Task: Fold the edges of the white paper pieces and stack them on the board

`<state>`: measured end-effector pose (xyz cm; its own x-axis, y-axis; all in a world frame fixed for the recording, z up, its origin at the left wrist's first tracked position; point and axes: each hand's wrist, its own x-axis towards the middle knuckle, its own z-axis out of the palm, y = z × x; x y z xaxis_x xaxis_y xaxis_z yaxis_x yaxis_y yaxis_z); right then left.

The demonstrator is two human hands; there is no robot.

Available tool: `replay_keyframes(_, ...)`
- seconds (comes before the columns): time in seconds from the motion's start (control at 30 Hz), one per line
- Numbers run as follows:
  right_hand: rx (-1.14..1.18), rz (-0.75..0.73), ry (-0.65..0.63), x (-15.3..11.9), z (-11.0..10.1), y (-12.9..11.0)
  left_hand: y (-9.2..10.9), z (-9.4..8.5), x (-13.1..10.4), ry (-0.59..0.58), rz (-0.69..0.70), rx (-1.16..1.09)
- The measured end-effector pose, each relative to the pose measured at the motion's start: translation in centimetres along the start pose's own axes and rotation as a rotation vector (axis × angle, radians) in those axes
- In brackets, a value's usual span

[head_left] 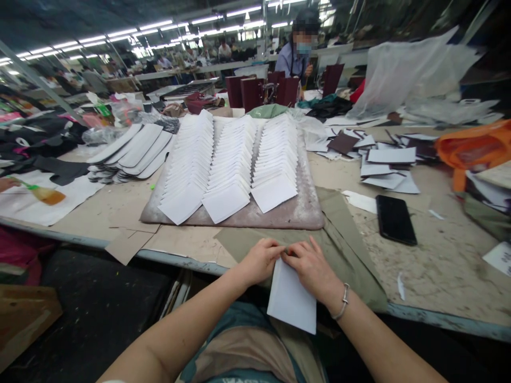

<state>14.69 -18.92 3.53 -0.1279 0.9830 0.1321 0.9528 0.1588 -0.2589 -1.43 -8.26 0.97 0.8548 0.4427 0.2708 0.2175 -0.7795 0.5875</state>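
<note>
Both hands meet at the top edge of a white rectangular piece [293,299], which hangs over the table's front edge. My left hand [262,259] pinches its upper left corner. On the same edge, the thumb and fingers of my right hand [310,264] are closed, with some fingers raised. Olive cloth [347,239] lies under and beside the hands. Just beyond them is a brown board [239,219] bearing three rows of overlapping white pieces [229,170].
A black phone [396,219] lies right of the cloth. Loose white and brown pieces [391,155], an orange item [475,146] and a plastic bag [403,74] are farther right. Stacked pale pieces [139,151] and a glue bottle [47,194] lie left. A masked person [295,58] is across the table.
</note>
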Motion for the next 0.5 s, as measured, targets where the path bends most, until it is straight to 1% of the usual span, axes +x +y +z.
replay_keyframes(0.07,0.051,0.029,0.025,-0.2,0.4,0.2,-0.3,0.5,0.1,-0.038,0.06,0.065)
replay_keyframes(0.13,0.132,0.051,0.062,-0.5,0.8,0.7,-0.6,0.6,0.1,-0.051,0.099,0.104)
replay_keyframes(0.23,0.264,0.105,0.135,-0.9,1.1,1.8,-0.9,0.3,-0.1,-0.083,0.156,0.144)
replay_keyframes(0.3,0.314,0.116,0.159,-1.1,1.1,2.6,-0.9,0.1,-0.2,-0.099,0.183,0.173)
replay_keyframes(0.4,0.313,0.051,0.128,-1.3,1.2,3.6,-0.9,0.1,-0.3,-0.112,0.186,0.212)
replay_keyframes(0.5,0.29,0.015,0.097,-1.4,1.5,4.1,-0.8,0.2,-0.4,-0.121,0.178,0.241)
